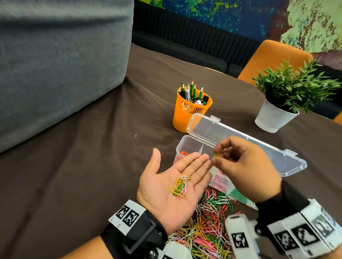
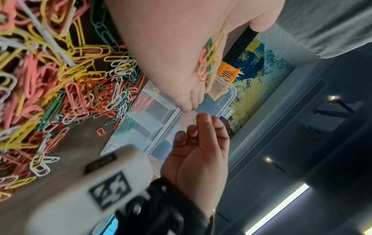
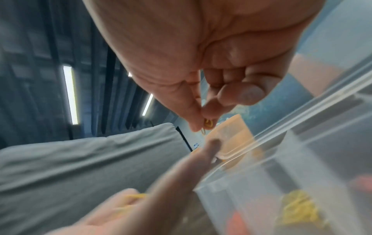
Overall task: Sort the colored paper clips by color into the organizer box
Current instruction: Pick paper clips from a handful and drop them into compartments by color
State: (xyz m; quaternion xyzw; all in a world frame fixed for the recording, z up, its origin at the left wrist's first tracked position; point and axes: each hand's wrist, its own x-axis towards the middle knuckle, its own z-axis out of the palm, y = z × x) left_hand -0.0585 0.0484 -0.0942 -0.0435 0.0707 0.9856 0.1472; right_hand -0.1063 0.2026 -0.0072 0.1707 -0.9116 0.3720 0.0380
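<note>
My left hand (image 1: 175, 181) lies flat, palm up, with a small bunch of yellow, pink, green and white clips (image 1: 179, 187) resting on the palm. My right hand (image 1: 244, 166) hovers over the clear organizer box (image 1: 187, 139) and pinches a yellow clip (image 1: 216, 155) between thumb and forefinger; the right wrist view shows that yellow clip (image 3: 208, 124) at the fingertips. A big heap of mixed clips (image 1: 210, 228) lies on the brown cloth near me. The box holds red clips (image 1: 183, 153) in its left compartment and pink ones further right.
The box lid (image 1: 245, 142) stands open behind the box. An orange pencil cup (image 1: 191, 110) stands behind it, and a potted plant (image 1: 277, 107) to the right. A grey cushion (image 1: 50, 62) fills the left. An orange chair (image 1: 274, 57) is at the back.
</note>
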